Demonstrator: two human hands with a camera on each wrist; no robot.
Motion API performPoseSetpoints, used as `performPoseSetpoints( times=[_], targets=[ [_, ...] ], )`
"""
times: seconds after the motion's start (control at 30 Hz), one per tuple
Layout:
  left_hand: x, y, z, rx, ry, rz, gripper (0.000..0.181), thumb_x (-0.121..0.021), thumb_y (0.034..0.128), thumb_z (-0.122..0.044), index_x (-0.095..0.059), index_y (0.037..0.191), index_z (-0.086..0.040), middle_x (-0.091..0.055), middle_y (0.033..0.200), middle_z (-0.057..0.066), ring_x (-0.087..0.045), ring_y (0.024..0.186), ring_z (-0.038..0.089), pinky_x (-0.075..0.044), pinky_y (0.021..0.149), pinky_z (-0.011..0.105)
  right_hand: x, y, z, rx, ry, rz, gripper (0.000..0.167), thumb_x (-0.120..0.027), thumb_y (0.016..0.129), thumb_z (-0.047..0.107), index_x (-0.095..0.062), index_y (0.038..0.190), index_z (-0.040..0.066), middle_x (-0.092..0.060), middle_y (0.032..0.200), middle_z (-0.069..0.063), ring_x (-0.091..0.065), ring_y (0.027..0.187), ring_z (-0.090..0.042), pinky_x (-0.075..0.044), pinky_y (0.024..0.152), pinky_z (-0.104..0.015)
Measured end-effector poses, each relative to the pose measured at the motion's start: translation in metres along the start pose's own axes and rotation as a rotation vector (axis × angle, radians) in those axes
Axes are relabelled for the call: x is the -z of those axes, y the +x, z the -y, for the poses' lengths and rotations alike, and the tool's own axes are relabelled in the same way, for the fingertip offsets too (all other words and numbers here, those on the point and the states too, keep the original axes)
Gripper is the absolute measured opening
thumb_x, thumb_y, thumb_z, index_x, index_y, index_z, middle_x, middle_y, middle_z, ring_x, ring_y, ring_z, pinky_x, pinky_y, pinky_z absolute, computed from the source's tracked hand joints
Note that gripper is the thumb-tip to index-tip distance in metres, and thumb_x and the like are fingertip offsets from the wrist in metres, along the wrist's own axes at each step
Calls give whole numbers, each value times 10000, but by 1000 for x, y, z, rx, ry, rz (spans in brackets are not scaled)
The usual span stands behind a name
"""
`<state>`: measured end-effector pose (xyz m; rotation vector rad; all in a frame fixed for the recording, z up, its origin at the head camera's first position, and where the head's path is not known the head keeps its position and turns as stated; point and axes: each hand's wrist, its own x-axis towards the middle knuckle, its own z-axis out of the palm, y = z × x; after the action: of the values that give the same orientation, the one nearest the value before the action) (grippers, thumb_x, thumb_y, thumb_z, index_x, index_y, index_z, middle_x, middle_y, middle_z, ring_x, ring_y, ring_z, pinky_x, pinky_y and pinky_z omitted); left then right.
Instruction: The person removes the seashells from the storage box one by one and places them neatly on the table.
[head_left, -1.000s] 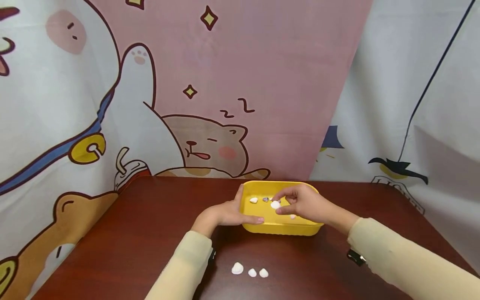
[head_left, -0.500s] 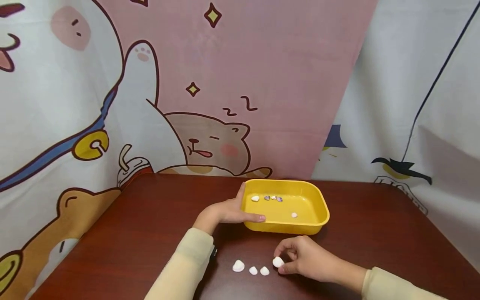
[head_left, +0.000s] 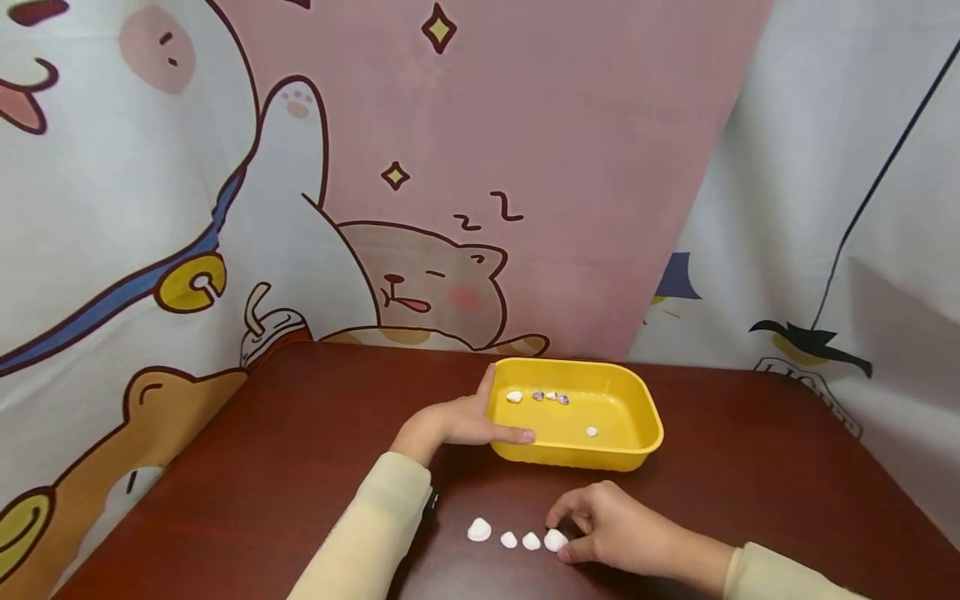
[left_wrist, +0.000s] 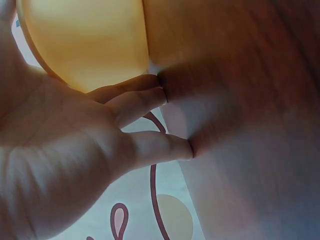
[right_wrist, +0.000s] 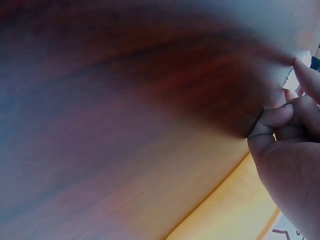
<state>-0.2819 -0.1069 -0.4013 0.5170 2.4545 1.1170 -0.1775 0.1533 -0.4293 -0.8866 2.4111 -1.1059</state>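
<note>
Four white shells in a row on a dark red-brown table (head_left: 322,433), near side of a yellow tray (head_left: 576,457). Right-end shell (head_left: 556,540): pinched between thumb and forefinger of the right hand (head_left: 618,529), at table level, just beside its neighbour. Two smaller shells, middle of the row: first (head_left: 508,540), second (head_left: 531,542), both to the left of the right hand's fingertips and touched by neither hand. One larger shell (head_left: 479,529), left end of the row, nearest the left sleeve (head_left: 375,517).

One left hand (head_left: 468,423), grasp not closed: fingers straight, spread along the tray's left end, thumb laid out over the near rim. All four row shells lie nearer the viewer than this hand.

Inside the tray, five small pieces: four in a line toward the far left, two of them purplish, leftmost white piece (head_left: 514,397) closest to the left hand; one pale piece (head_left: 592,432) apart, near side.
</note>
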Motion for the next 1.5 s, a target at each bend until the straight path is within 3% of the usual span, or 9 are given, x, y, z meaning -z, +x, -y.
performPoseSetpoints(
  times=[0.57, 0.67, 0.8, 0.97, 1.13, 1.23, 1.33, 1.4, 1.5],
  targets=[
    [1, 6, -2, 14, 44, 26, 1356, -824, 825, -640, 128, 1692, -215, -611, 1325, 169, -599, 1185, 238, -434, 1160, 484, 4, 2, 1, -11, 9, 32, 220, -874, 873, 193, -778, 1059, 127, -445, 632, 162, -377, 552, 43, -301, 527, -165],
    [2, 7, -5, -21, 24, 27, 1293, -832, 838, -601, 69, 1677, -207, -626, 1267, 170, -615, 1144, 237, -439, 1145, 481, 19, 3, 12, -9, 29, 49, 241, -861, 899, 224, -778, 1101, 123, -442, 643, 129, -371, 554, 28, -299, 520, -176],
    [6, 6, -10, -47, 16, 12, 1219, -835, 846, -574, 3, 1653, -210, -627, 1201, 149, -626, 1100, 235, -450, 1123, 472, 56, 11, 32, -11, 55, 29, 299, -831, 938, 237, -758, 1173, 67, -432, 660, 59, -379, 572, -21, -329, 527, -199],
    [6, 4, -9, 6, 51, 4, 1289, -827, 828, -631, 49, 1680, -224, -615, 1231, 144, -616, 1094, 243, -467, 1086, 469, 104, 31, 29, -141, 44, -81, 353, -822, 945, 247, -731, 1223, 48, -415, 652, 32, -382, 578, -100, -385, 555, -235],
    [3, 2, -3, 12, 34, -7, 1309, -830, 829, -629, 82, 1687, -247, -597, 1288, 160, -605, 1119, 245, -461, 1105, 474, 123, 53, 1, -340, 44, -157, 358, -806, 958, 223, -712, 1246, 33, -637, 923, -74, -640, 820, -207, -631, 819, -376],
    [1, 1, -1, -4, 4, -10, 1269, -846, 832, -593, 44, 1673, -261, -631, 1191, 150, -618, 1071, 236, -462, 1075, 460, 120, 62, -11, -408, -107, -159, 297, -824, 941, 187, -721, 1145, -2, -694, 1048, -104, -694, 861, -224, -632, 806, -377],
    [-1, 1, -1, -12, -7, -4, 1256, -850, 834, -581, 29, 1668, -251, -653, 1090, 128, -627, 1029, 224, -462, 1046, 446, 112, 67, -16, -445, -352, -129, 196, -851, 904, 167, -731, 953, 20, -688, 871, -67, -627, 713, -187, -544, 658, -302],
    [-2, 0, -1, -6, -1, -1, 1276, -848, 832, -589, 44, 1673, -235, -651, 1074, 113, -624, 1031, 215, -465, 1046, 445, 107, 69, -15, -441, -506, -95, 199, -853, 889, 161, -702, 861, 34, -645, 768, -36, -573, 669, -172, -480, 629, -288],
    [0, 0, -2, -4, 3, -4, 1296, -842, 836, -592, 71, 1680, -225, -640, 1105, 116, -614, 1061, 216, -459, 1072, 452, 102, 72, -10, -432, -606, -57, 220, -825, 900, 141, -647, 817, 42, -587, 739, -22, -525, 693, -178, -456, 672, -304]
  ],
)
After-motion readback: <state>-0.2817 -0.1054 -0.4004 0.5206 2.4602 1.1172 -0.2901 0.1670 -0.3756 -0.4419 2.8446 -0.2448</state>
